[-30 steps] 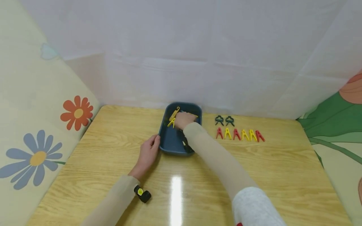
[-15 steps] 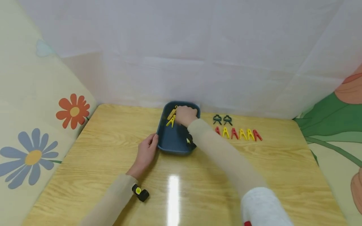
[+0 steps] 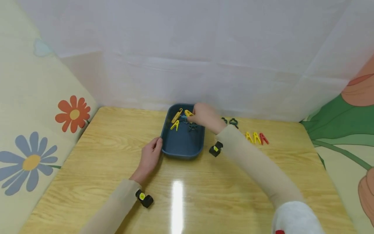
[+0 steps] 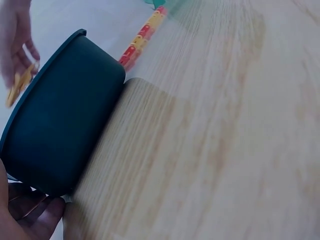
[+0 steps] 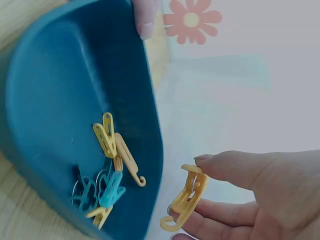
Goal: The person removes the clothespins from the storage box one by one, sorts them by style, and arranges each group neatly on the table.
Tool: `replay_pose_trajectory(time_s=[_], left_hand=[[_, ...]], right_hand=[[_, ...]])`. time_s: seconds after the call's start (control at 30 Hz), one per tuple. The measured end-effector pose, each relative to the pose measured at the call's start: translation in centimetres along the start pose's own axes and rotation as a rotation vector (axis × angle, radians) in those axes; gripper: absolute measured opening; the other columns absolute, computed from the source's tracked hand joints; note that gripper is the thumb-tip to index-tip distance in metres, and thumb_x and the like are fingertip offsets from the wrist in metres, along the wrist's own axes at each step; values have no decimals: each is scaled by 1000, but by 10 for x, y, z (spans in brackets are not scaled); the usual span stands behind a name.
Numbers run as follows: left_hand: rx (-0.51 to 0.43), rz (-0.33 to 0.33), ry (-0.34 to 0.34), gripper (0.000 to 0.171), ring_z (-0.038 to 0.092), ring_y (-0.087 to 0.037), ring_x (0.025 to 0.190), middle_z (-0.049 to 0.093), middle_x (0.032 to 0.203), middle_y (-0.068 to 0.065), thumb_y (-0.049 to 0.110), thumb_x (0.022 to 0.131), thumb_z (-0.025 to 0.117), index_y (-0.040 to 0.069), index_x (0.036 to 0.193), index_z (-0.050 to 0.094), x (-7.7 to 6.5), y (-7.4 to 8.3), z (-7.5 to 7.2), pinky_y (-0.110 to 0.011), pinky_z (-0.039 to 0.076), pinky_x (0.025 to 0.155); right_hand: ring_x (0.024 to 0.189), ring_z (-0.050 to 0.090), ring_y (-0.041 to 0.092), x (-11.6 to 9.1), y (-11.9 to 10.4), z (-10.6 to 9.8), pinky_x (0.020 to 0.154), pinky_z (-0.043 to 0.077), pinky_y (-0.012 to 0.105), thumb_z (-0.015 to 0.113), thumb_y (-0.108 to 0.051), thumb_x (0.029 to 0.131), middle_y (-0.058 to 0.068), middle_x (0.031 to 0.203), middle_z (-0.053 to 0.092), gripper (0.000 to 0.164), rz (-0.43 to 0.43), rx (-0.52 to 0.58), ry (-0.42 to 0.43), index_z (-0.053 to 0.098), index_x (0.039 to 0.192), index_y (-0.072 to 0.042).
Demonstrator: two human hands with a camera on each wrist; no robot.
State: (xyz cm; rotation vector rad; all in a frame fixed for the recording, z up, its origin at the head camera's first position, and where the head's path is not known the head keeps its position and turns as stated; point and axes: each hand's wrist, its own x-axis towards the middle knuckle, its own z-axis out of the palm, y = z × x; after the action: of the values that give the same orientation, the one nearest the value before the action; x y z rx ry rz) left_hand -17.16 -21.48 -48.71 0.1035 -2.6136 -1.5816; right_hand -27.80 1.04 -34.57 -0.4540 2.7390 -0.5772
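My right hand (image 3: 205, 116) pinches a yellow hooked clothespin (image 5: 189, 195) between thumb and fingers, just above the far right part of a dark blue plastic bin (image 3: 182, 144). At the bin's left side, my left hand (image 3: 149, 157) holds its rim, thumb over the edge in the right wrist view. Inside the bin lie another yellow hooked clothespin (image 5: 129, 155), a plain yellow clothespin (image 5: 105, 137), a light blue clothespin (image 5: 111, 189) and dark green clips (image 3: 193, 126). Part of the bin's far right corner is behind my right hand.
To the right of the bin, a row of yellow clothespins (image 3: 256, 137) and a red clothespin (image 3: 264, 138) lies on the wooden table (image 3: 140, 214). Dark green clips (image 3: 233, 122) are behind it, partly covered by my right arm. A white cloth (image 3: 163, 58) hangs at the back.
My right hand has risen from inside the bin and shifted right, with the yellow hooked clothespin now visible in its fingers. The left hand keeps its hold on the bin.
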Motion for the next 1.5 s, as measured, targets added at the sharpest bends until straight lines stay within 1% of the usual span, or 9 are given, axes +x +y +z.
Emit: replay_pose_trajectory(time_s=[0.1,0.17,0.3,0.4,0.53,0.77,0.97,1.17,1.5], left_hand=[[3,0,5,44,61,-37,127,66,133,-24,28,113,44,-3,134,65,2,0,0,-52,47,108],[5,3,4,44,61,-37,126,67,133,-24,29,113,44,-3,133,66,2,0,0,-52,47,108],[7,8,6,42,61,-37,125,67,131,-24,27,113,44,-4,132,66,3,-1,0,-51,47,107],[11,15,9,42,62,-37,124,68,130,-25,26,113,44,-4,131,66,2,-2,0,-51,48,107],[15,20,21,41,62,-36,122,69,128,-24,26,113,44,-4,130,67,1,-2,1,-51,48,105],[11,23,29,40,63,-35,118,69,125,-24,25,112,45,-4,128,68,2,-2,1,-51,49,103],[-8,-22,-19,48,57,-37,132,62,139,-25,32,114,41,-5,137,62,1,-3,-1,-53,45,110],[-20,-36,-37,50,55,-36,135,61,142,-24,34,114,40,-4,140,60,2,-3,0,-52,44,112],[1,-10,-1,44,58,-37,129,65,135,-26,27,113,43,-6,135,63,2,-1,2,-51,45,111]], right_hand=[[46,20,10,-16,13,-5,48,22,26,70,-32,101,-6,52,23,58,-19,62,31,36,56,-18],[44,24,11,-28,23,-6,45,26,26,70,-35,100,-5,55,24,55,-7,97,45,38,60,-17],[42,51,17,-50,44,-4,42,46,32,71,-40,99,0,68,54,34,41,135,70,61,81,-12],[62,67,21,-65,59,1,61,57,39,72,-40,98,8,95,73,34,57,107,94,71,106,-7],[89,68,24,-81,78,12,84,56,44,72,-39,98,13,108,73,39,79,87,109,71,114,-3],[85,63,23,-105,104,37,80,54,42,73,-33,98,12,103,71,37,150,127,110,71,113,0],[70,56,18,-118,122,62,65,48,34,75,-30,97,6,86,67,31,168,111,130,71,106,-1],[68,54,17,-122,129,81,61,44,32,76,-32,94,3,81,64,28,196,89,133,69,97,-4],[61,50,16,-118,130,92,56,40,31,77,-30,91,0,70,59,26,170,-5,168,68,89,-7]])
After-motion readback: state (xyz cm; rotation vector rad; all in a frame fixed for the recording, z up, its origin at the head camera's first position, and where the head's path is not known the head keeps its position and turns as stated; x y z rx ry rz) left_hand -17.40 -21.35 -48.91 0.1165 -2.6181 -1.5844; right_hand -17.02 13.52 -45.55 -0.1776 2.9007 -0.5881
